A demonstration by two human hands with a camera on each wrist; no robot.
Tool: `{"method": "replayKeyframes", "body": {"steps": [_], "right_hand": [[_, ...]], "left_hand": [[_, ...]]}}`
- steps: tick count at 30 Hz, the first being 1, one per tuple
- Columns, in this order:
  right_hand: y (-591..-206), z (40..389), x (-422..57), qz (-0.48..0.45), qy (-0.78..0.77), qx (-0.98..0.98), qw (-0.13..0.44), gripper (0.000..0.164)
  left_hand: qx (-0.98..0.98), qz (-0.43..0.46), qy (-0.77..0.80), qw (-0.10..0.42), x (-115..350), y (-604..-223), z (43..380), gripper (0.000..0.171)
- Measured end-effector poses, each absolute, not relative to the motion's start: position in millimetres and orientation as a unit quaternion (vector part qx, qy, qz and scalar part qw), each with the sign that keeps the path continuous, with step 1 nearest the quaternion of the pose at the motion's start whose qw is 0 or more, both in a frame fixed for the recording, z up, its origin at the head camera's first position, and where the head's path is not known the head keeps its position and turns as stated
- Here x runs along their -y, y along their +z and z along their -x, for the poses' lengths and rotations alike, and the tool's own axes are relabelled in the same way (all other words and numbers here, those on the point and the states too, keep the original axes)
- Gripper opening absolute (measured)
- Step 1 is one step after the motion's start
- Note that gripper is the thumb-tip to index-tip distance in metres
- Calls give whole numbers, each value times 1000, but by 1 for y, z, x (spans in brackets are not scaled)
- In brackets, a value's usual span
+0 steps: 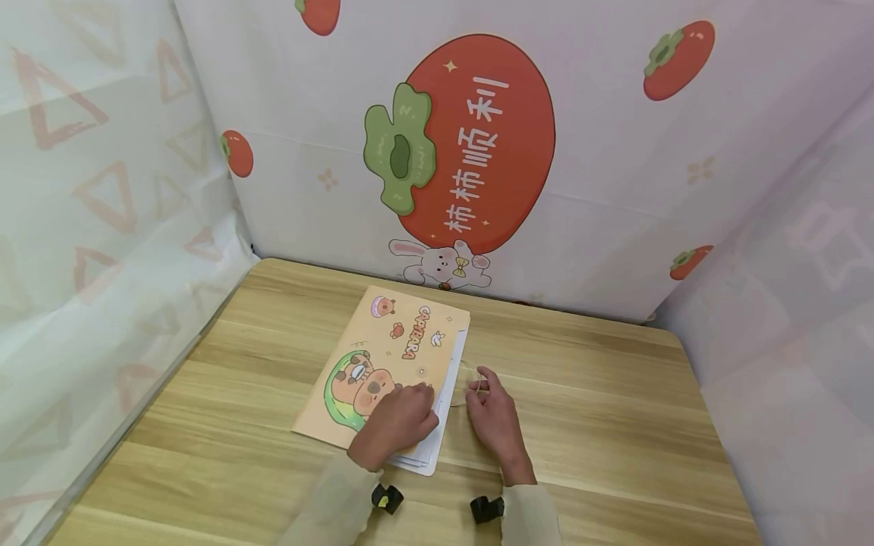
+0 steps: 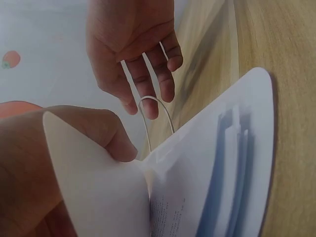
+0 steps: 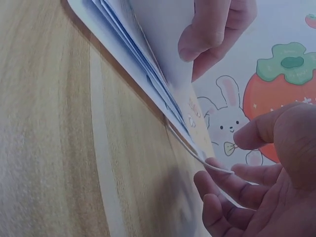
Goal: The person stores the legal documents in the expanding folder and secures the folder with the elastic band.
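A peach-coloured folder [image 1: 410, 334] with capybara drawings and white sheets [image 1: 437, 425] inside lies on the table. My left hand [image 1: 403, 417] pinches its front cover near the right edge; the wrist views show the cover lifted, with the thumb [image 2: 123, 143] on its pale inner side. A thin elastic cord [image 2: 158, 101] loops out from the folder's edge. Right of the folder, my right hand [image 1: 493, 413] has its fingers loosely bent, the cord [image 3: 197, 157] lying against a finger. The thumb [image 3: 261, 131] stands apart from those fingers.
The folder rests on a wood-grain table [image 1: 601, 432]. Behind the table hangs a white cloth [image 1: 601, 174] printed with persimmons and a rabbit. More patterned cloth [image 1: 102, 227] stands at the left, and another [image 1: 792, 303] at the right.
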State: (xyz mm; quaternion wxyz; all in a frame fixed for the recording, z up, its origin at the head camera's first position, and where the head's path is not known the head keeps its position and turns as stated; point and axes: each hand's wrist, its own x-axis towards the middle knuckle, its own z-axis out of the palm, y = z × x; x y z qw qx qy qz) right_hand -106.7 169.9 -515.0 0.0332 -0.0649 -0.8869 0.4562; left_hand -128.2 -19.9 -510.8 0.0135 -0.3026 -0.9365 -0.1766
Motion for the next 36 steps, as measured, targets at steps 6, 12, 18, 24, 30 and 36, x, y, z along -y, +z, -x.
{"method": "replayKeyframes", "body": {"steps": [6, 12, 18, 24, 30, 36], "right_hand": [[-516, 107, -170, 66, 459, 885, 37, 48], [-517, 107, -171, 67, 468, 881, 28, 49], [-516, 108, -171, 70, 477, 876, 25, 48], [-515, 107, -169, 68, 477, 876, 22, 47], [-515, 108, -168, 60, 478, 876, 24, 44], [-515, 107, -169, 59, 480, 875, 28, 41]], "left_hand": [[941, 290, -174, -2, 19, -512, 126, 20], [943, 292, -159, 15, 20, -517, 122, 22], [943, 303, -129, 41, 21, -521, 116, 45], [940, 309, -146, 20, 28, -519, 113, 48], [938, 310, -157, -10, 33, -513, 108, 51], [934, 319, -162, -9, 37, -512, 108, 42]]}}
